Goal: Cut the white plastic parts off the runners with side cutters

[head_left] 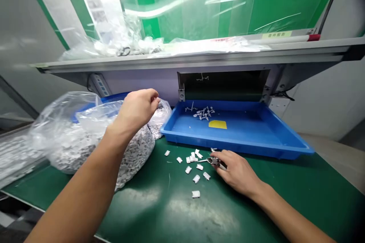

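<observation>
My left hand (142, 108) is raised over the clear plastic bag (137, 159) full of small white parts. Its fingers are curled together, and whatever they hold, if anything, is hidden. Low over the green table, my right hand (235, 171) grips a pair of side cutters (214, 161), jaws pointing left. Several small white plastic parts (196, 178) lie scattered left of the cutters. A thin white scrap (213, 149) shows just beyond my right fingertips.
A blue tray (242, 145) behind the right hand holds white sprues (203, 113) and a yellow label (218, 124). Another sprue (202, 78) lies in the dark opening behind it. A shelf (199, 57) spans above. More bagged parts (68, 148) stand left.
</observation>
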`<state>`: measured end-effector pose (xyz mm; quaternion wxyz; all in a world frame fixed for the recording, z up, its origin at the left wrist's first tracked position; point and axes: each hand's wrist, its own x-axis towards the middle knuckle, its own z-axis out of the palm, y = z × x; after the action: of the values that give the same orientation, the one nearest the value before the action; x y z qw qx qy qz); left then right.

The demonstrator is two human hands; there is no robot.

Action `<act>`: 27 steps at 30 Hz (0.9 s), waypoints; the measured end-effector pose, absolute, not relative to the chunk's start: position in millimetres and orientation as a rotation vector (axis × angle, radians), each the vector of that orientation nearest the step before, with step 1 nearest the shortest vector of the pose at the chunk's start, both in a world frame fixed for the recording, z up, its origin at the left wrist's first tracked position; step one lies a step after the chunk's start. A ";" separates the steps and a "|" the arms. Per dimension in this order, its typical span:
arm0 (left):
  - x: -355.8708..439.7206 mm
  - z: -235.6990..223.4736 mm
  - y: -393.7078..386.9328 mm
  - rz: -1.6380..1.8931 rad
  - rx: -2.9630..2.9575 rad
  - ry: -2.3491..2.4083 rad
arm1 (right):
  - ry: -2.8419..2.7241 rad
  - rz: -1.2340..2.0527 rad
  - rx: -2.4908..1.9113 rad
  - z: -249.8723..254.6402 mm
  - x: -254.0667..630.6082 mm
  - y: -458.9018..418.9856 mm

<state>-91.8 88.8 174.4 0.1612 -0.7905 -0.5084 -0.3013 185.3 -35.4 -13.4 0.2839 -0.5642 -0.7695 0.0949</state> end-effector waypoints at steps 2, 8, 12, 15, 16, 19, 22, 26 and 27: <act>-94.7 193.4 118.0 -0.529 -2.212 -1.625 | -2.049 0.253 -1.514 -16.6 185.3 -35.0; -79.3 207.6 126.8 -0.473 -2.262 -1.620 | -1.767 0.454 -1.476 -9.5 198.1 -39.7; -51.6 165.4 74.1 -0.815 -2.724 -1.272 | -1.314 0.928 -1.275 4.7 206.1 -40.0; -28.1 119.4 43.2 -0.636 -3.127 -1.223 | -1.021 1.328 -0.960 8.7 210.2 -37.7; -21.1 105.9 36.5 -0.571 -3.248 -1.253 | -0.970 1.405 -0.892 8.6 211.0 -37.2; -6.5 79.4 24.5 -0.439 -3.587 -1.354 | -0.948 1.448 -0.852 6.8 211.0 -37.1; -2.0 71.4 18.7 -0.469 -3.654 -1.446 | -1.043 1.337 -0.926 5.3 208.9 -38.4; -3.0 67.8 14.1 -0.662 -3.395 -1.498 | -1.178 1.120 -1.075 5.4 204.0 -41.9; -3.4 65.8 13.5 -0.709 -3.348 -1.469 | -1.201 1.070 -1.113 6.2 202.3 -43.2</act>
<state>-3.4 13.5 65.8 -0.2875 -0.8610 -0.3778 -0.1823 202.3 -43.2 6.2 0.5587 -0.4718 -0.5092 0.4538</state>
